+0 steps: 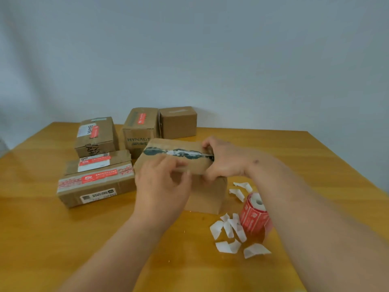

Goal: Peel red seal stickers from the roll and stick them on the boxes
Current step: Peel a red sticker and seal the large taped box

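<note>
A brown cardboard box (pixel 181 150) with a torn dark tape strip along its top stands in the middle of the wooden table (pixel 42 228). My right hand (pixel 225 159) grips its right end. My left hand (pixel 164 184) rests against its near left side, fingers curled; whether it holds a sticker I cannot tell because of blur. The red sticker roll (pixel 253 216) stands upright to the right of the box, under my right forearm.
Several other boxes sit behind and to the left: a long one with red seals (pixel 94 184), one marked BAHA (pixel 95 135), one marked HYNAUT (pixel 140 128) and a plain one (pixel 179 122). White backing scraps (pixel 229 230) litter the table by the roll.
</note>
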The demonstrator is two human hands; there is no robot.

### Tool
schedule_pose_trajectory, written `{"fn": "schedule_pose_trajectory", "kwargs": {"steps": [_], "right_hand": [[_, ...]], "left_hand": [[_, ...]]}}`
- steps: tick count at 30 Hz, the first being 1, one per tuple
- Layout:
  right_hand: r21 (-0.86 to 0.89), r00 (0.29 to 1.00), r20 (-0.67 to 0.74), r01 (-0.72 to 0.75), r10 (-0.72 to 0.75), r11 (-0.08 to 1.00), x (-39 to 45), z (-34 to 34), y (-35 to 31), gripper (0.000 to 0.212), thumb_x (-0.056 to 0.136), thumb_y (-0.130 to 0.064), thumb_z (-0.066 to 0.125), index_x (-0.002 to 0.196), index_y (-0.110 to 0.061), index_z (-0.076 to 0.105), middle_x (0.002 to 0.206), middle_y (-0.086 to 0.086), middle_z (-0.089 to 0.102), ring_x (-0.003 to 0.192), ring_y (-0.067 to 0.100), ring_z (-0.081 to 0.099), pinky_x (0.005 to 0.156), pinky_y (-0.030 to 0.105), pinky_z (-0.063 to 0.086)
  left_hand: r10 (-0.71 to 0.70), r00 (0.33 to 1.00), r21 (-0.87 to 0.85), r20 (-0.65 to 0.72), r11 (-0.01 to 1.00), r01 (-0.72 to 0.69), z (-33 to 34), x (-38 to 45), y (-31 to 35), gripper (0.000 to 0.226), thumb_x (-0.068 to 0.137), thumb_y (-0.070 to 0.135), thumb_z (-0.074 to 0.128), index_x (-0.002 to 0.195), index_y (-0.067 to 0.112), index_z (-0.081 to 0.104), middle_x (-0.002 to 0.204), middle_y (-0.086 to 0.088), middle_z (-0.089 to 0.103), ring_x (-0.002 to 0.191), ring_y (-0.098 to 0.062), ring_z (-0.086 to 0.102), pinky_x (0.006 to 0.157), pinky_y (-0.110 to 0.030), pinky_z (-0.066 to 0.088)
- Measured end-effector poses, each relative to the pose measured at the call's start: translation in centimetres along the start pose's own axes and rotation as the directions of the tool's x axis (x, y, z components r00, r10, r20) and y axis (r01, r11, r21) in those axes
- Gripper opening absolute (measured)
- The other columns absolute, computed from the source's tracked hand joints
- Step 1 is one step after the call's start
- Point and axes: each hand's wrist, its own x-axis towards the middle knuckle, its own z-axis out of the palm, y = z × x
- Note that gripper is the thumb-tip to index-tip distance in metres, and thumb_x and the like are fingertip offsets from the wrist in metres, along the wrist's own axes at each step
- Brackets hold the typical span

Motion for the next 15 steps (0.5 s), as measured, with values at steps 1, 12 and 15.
{"fn": "schedule_pose_trajectory", "kwargs": {"steps": [1, 12, 15], "right_hand": [[0.001, 1.0, 0.022, 0.022, -0.022, 1.0, -0.3, 0.0, -0.2, 0.082, 0.061, -0.029, 0.081, 0.13, -0.026, 0.036, 0.117, -0.005, 0.046, 0.102, 0.014, 0.049, 0.081, 0.032, 0.047], [0.193, 0.965, -0.251, -0.026, 0.075, 0.981, -4.4, -1.2, 1.4, 0.044, 0.087, -0.017, 0.059, 0.13, -0.027, 0.053, 0.136, -0.005, 0.049, 0.122, 0.014, 0.046, 0.089, 0.028, 0.039], [0.304, 0.905, -0.387, -0.056, 0.177, 0.951, -6.5, -0.1, 3.6, 0.033, 0.088, -0.006, 0.051, 0.112, -0.027, 0.062, 0.124, -0.006, 0.06, 0.113, 0.012, 0.054, 0.092, 0.029, 0.044]], "left_hand": [[0.008, 1.0, 0.088, -0.025, 0.996, -0.005, -0.5, 0.1, 0.1, 0.025, 0.087, 0.036, 0.064, 0.112, 0.035, 0.063, 0.117, 0.017, 0.054, 0.118, -0.011, 0.043, 0.106, -0.04, 0.032], [0.098, 0.974, 0.32, 0.202, 0.934, -0.16, -1.7, -0.1, 2.4, 0.039, 0.095, 0.045, 0.049, 0.134, 0.041, 0.051, 0.143, 0.018, 0.04, 0.136, -0.013, 0.026, 0.113, -0.04, 0.006], [0.257, 0.95, 0.176, 0.177, 0.942, -0.287, 0.0, -1.4, 3.6, 0.032, 0.094, 0.032, 0.056, 0.125, 0.035, 0.061, 0.13, 0.016, 0.05, 0.126, -0.011, 0.037, 0.105, -0.033, 0.014]]}}
